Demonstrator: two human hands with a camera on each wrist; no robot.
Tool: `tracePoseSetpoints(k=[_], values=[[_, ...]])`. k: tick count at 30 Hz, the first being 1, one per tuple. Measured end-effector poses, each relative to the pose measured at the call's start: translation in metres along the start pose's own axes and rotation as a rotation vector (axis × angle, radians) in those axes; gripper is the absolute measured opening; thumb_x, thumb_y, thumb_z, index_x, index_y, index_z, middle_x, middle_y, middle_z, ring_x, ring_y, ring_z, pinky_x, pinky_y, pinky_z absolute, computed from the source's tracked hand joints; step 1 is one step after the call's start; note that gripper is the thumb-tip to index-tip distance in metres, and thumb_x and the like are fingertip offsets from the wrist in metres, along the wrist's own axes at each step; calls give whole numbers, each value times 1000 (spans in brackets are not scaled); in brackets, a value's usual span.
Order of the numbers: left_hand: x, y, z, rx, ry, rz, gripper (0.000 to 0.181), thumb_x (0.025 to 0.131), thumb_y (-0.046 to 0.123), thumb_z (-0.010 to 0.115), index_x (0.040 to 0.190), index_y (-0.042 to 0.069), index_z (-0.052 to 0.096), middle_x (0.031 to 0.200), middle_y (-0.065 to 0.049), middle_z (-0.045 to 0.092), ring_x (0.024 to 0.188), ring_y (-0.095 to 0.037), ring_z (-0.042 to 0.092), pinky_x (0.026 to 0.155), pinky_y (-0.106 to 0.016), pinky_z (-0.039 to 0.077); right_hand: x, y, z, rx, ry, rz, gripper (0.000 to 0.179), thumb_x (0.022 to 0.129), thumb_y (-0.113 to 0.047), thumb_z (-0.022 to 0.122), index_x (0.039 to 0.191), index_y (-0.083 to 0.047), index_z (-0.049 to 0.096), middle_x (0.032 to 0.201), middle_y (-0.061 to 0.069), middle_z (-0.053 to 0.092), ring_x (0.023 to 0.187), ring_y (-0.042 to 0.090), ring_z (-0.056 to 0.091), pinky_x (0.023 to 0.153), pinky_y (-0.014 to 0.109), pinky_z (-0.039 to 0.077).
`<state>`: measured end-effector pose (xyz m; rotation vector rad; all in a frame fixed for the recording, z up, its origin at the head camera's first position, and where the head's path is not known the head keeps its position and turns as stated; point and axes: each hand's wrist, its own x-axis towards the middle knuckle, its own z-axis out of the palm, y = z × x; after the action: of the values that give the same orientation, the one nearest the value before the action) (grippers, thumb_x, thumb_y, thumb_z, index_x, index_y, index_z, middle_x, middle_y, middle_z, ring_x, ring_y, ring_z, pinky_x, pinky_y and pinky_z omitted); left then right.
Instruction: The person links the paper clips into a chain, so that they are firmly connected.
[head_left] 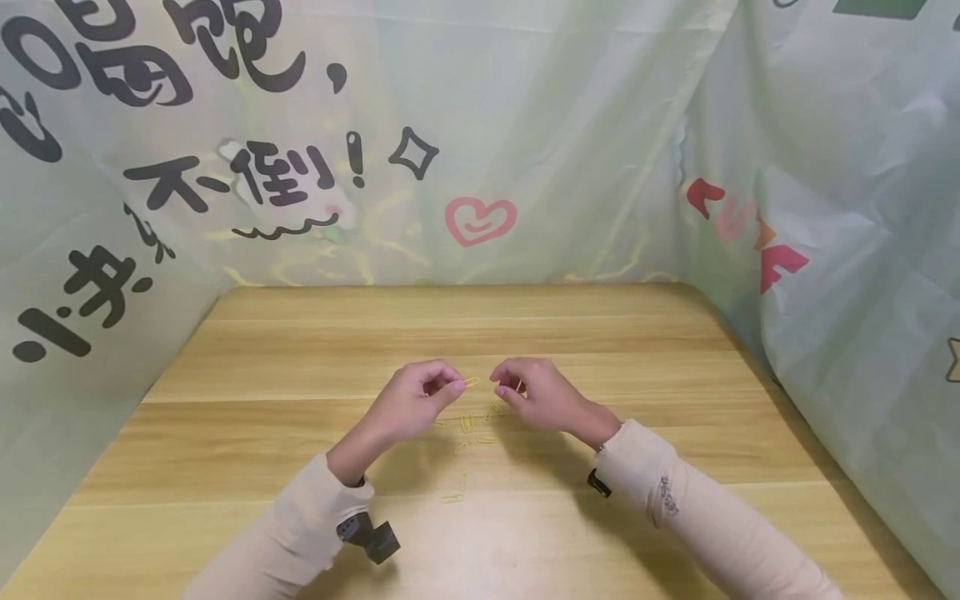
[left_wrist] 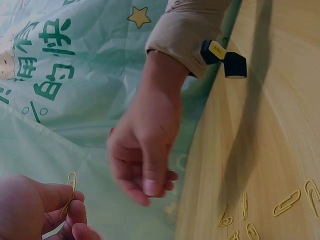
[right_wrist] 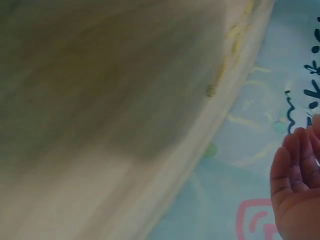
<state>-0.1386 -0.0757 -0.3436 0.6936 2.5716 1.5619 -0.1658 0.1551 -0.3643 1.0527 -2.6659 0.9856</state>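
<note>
My left hand [head_left: 417, 402] pinches a yellow paper clip [head_left: 472, 382] between thumb and forefinger, above the table. In the left wrist view, the clip's loop [left_wrist: 72, 179] stands up past the fingertips. More yellow wire shows below them; whether it is a second clip is unclear. My right hand [head_left: 543, 395] hovers opposite, a small gap away from that clip, its fingers loosely bent. No held thing can be made out in it, though its palm side is partly hidden. Beneath both hands lie several yellow paper clips [head_left: 467, 423].
The wooden table [head_left: 300, 350] carries more clips nearer me, one of them a flat-lying paper clip [head_left: 450, 499]. A printed fabric curtain [head_left: 570, 167] encloses the table at the back and sides. Each sleeve has a dark wrist camera [head_left: 369, 536] at its cuff.
</note>
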Motion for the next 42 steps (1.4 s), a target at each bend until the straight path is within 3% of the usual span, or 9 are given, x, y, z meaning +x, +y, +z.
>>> tracePoseSetpoints(k=[8,14,20,25,29,33,42], values=[[-3,1,-1,-15,-4,-3,10,95,14,63,93,6,68,78,0,59,71,-16,51,64,-28,44,0,19,10,-76,-197,140,14,91,-6,67,103,1,66,79,-2,63,69,8,56,65,24,50],[-4,0,0,-14,-12,-6,9,96,13,62,93,6,68,78,0,58,71,-16,51,64,-29,44,2,25,15,-97,-302,129,22,89,-6,68,110,3,64,67,-4,55,57,6,47,59,24,46],[-4,2,0,-7,-20,-10,8,96,13,62,93,7,68,79,0,60,71,-16,52,64,-28,45,5,24,17,-99,-381,116,30,89,-5,69,117,3,63,63,-5,58,53,3,45,56,21,44],[-6,3,-1,-17,-26,21,10,96,14,62,94,6,67,80,-3,60,71,-16,51,64,-29,45,6,24,22,-139,-394,128,21,88,-5,70,109,-1,68,54,-5,47,48,6,35,50,23,37],[-10,1,1,-19,-32,13,10,96,14,62,93,6,66,79,-1,59,70,-16,51,63,-28,45,3,24,27,-168,-385,122,11,86,0,70,96,-4,70,66,-1,59,59,7,47,61,24,47],[-12,2,2,-24,-36,-7,8,96,13,62,92,6,65,79,-1,58,70,-16,51,64,-28,45,0,23,26,-196,-376,123,12,84,6,68,88,-6,71,85,4,69,76,12,60,71,28,53],[-7,6,0,-25,-16,4,10,96,12,61,93,3,65,79,0,58,71,-16,51,64,-27,44,2,21,21,-264,-367,169,23,83,14,57,90,-4,69,92,7,70,89,22,66,79,34,54]])
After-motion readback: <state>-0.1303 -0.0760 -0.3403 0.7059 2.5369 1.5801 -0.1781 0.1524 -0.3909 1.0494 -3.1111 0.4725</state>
